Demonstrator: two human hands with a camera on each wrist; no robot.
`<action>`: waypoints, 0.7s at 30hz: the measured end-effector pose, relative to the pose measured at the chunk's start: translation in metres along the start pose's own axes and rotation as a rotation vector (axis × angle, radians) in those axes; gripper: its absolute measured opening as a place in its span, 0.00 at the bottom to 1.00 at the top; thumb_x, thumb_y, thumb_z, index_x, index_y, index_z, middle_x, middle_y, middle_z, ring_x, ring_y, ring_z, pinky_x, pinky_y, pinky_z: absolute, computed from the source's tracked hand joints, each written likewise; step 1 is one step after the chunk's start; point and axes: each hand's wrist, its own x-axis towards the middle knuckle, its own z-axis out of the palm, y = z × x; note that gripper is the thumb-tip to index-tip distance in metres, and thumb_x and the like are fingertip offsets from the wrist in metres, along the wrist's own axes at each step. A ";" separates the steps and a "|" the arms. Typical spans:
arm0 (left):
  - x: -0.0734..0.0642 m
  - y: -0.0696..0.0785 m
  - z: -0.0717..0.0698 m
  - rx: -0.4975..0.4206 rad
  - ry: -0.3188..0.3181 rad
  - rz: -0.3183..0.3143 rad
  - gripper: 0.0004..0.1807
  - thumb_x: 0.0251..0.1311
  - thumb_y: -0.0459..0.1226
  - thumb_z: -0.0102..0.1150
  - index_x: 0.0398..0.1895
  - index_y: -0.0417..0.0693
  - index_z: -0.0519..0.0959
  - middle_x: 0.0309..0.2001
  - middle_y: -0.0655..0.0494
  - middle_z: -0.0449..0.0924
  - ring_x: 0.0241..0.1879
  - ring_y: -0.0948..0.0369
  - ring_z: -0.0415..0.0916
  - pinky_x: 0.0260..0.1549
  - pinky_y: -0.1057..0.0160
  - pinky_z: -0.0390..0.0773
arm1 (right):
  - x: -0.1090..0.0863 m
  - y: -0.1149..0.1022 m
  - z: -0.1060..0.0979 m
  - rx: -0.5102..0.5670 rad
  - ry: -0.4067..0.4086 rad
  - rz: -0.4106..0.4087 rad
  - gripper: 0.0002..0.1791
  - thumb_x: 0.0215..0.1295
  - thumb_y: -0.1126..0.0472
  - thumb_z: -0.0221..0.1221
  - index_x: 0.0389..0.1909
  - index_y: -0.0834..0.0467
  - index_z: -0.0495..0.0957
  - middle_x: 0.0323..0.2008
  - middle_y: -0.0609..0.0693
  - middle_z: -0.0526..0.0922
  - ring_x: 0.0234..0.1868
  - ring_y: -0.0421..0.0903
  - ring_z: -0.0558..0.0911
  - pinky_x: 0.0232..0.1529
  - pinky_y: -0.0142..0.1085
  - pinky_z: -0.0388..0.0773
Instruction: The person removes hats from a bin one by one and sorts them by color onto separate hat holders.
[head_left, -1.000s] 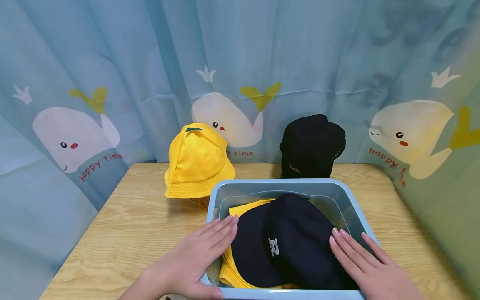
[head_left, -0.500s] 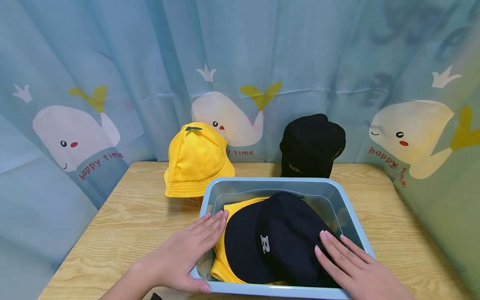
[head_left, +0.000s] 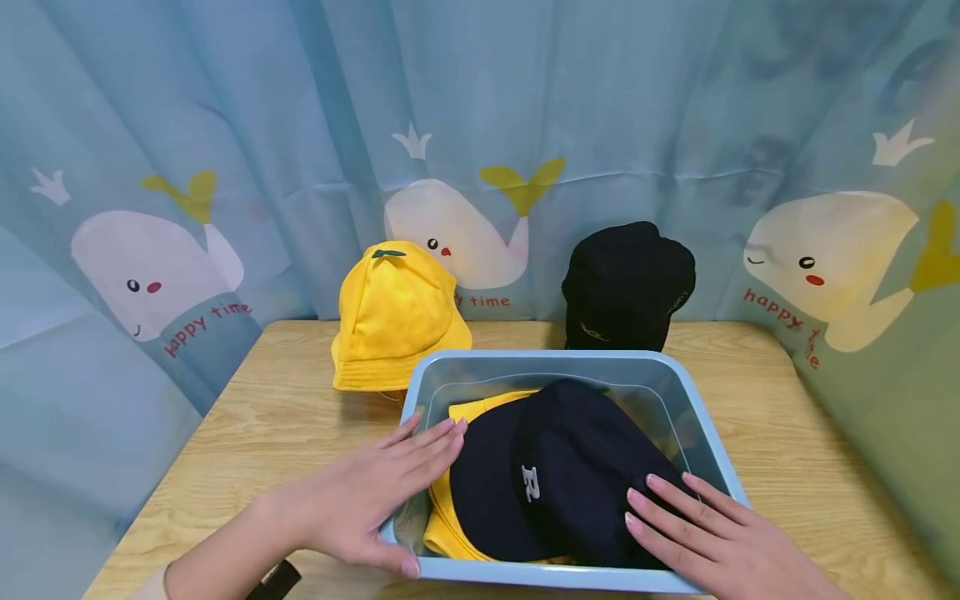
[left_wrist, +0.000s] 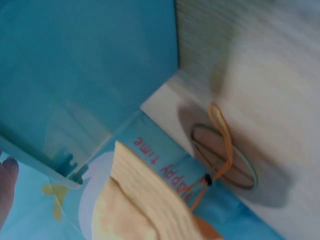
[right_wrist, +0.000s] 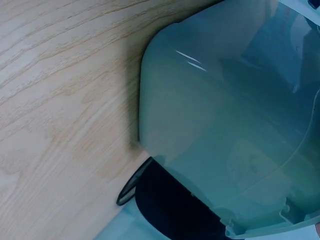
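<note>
In the head view a light-blue plastic bin (head_left: 555, 357) stands at the table's front. A navy baseball cap (head_left: 585, 471) with a white letter R lies in it, on folded yellow fabric (head_left: 453, 529). My left hand (head_left: 375, 500) reaches over the left rim with straight fingers, fingertips at the cap's brim and thumb at the front corner. My right hand (head_left: 708, 529) lies over the cap's right side and the right rim, fingers extended. The left wrist view shows the bin's wall (left_wrist: 85, 60) and a fingertip (left_wrist: 7, 180); the right wrist view shows the bin's wall (right_wrist: 215, 105) too.
Behind the bin a yellow bucket hat (head_left: 397, 321) stands at the left, an orange cord (left_wrist: 225, 140) hanging below it. A black cap (head_left: 626, 287) is at the back right. A blue whale-print curtain (head_left: 285, 108) borders the wooden table (head_left: 225, 467).
The bin with its cap has slid left, mostly during the first half second, and both hands have moved left with it. Since then the left fingers have shifted slightly inward over the brim.
</note>
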 end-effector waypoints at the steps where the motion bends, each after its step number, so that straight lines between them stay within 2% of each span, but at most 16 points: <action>1: 0.003 -0.002 -0.004 -0.022 -0.019 0.006 0.51 0.62 0.69 0.20 0.74 0.37 0.44 0.75 0.47 0.41 0.73 0.49 0.44 0.71 0.58 0.30 | 0.000 0.000 0.000 0.003 0.002 0.001 0.41 0.68 0.32 0.38 0.73 0.55 0.52 0.74 0.48 0.52 0.75 0.47 0.48 0.73 0.40 0.38; 5: 0.017 -0.011 -0.022 -0.106 -0.101 -0.012 0.51 0.59 0.71 0.18 0.75 0.44 0.40 0.76 0.50 0.36 0.75 0.52 0.38 0.71 0.54 0.32 | 0.000 -0.001 0.000 0.013 0.013 0.015 0.39 0.70 0.34 0.37 0.73 0.55 0.54 0.73 0.48 0.53 0.75 0.46 0.49 0.73 0.39 0.38; 9: 0.032 -0.015 -0.042 -0.130 -0.177 -0.026 0.52 0.57 0.72 0.19 0.76 0.48 0.39 0.76 0.53 0.33 0.75 0.56 0.34 0.71 0.48 0.39 | 0.001 -0.002 -0.001 0.006 0.002 0.032 0.38 0.71 0.35 0.36 0.73 0.54 0.54 0.74 0.47 0.53 0.75 0.45 0.49 0.73 0.37 0.38; 12: 0.042 -0.016 -0.054 -0.098 -0.222 -0.009 0.52 0.56 0.72 0.21 0.76 0.48 0.41 0.76 0.54 0.35 0.75 0.58 0.35 0.70 0.46 0.42 | 0.002 -0.004 -0.001 0.003 -0.003 0.042 0.37 0.71 0.36 0.36 0.73 0.53 0.54 0.74 0.47 0.53 0.74 0.44 0.49 0.73 0.37 0.39; 17: 0.066 -0.018 -0.072 -0.021 -0.317 -0.006 0.55 0.52 0.74 0.20 0.76 0.48 0.40 0.76 0.55 0.34 0.75 0.61 0.34 0.70 0.46 0.39 | 0.003 -0.006 0.000 0.025 0.006 0.058 0.36 0.72 0.37 0.37 0.72 0.54 0.56 0.73 0.49 0.55 0.74 0.46 0.50 0.73 0.37 0.39; 21: 0.092 -0.019 -0.083 0.060 -0.373 0.020 0.53 0.56 0.72 0.35 0.76 0.48 0.40 0.76 0.55 0.33 0.75 0.61 0.32 0.71 0.46 0.35 | 0.003 -0.006 -0.001 0.044 0.001 0.083 0.37 0.71 0.36 0.37 0.72 0.54 0.56 0.73 0.50 0.54 0.74 0.47 0.49 0.73 0.36 0.38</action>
